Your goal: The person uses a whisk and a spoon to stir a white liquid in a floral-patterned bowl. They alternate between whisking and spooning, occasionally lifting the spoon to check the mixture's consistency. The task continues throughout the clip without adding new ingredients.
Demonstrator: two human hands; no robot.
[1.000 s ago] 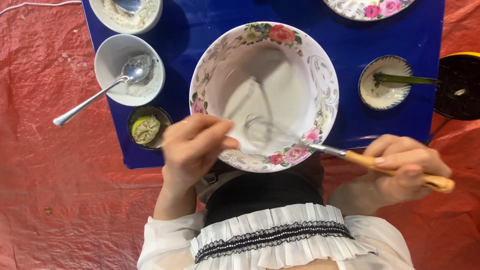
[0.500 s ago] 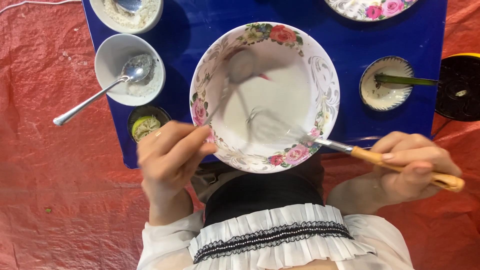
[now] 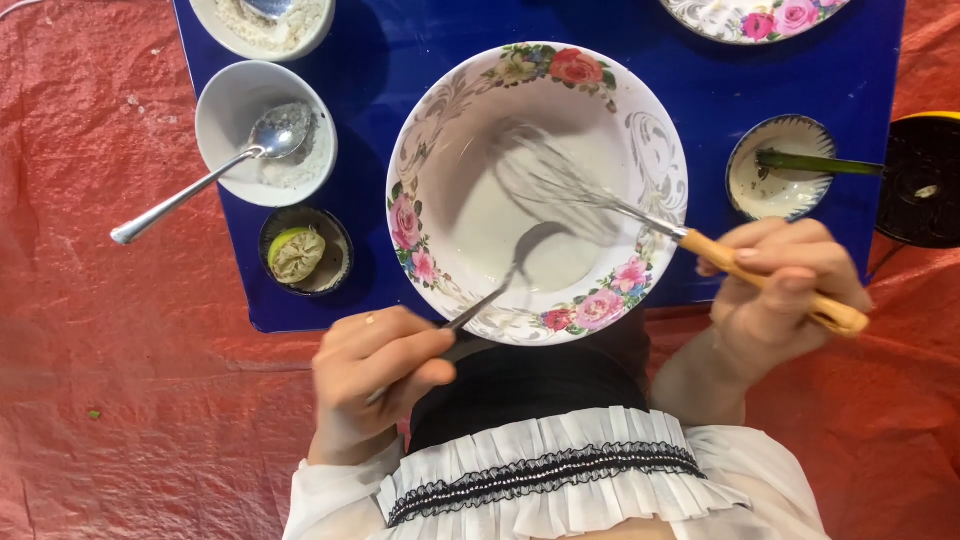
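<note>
A large white bowl (image 3: pixel 655 130) with a rose-pattern rim sits on a blue mat (image 3: pixel 380 40) and holds white batter. My right hand (image 3: pixel 780 290) grips the wooden handle of a wire whisk (image 3: pixel 560 185), whose blurred wires are in the batter. My left hand (image 3: pixel 375 375) holds a metal spoon (image 3: pixel 520 260) by its handle, its bowl resting in the batter near the front rim.
Left of the big bowl stands a small white bowl (image 3: pixel 235 100) with a spoon (image 3: pixel 190 190) in it, and a dark cup with a squeezed lime half (image 3: pixel 297 254). A small dish with a green stick (image 3: pixel 780 180) and a black round object (image 3: pixel 925 180) lie right. Red cloth covers the ground.
The whisk has swept from the bowl's front toward its middle and back. My left hand shifted slightly, and the spoon now lies lower in the batter.
</note>
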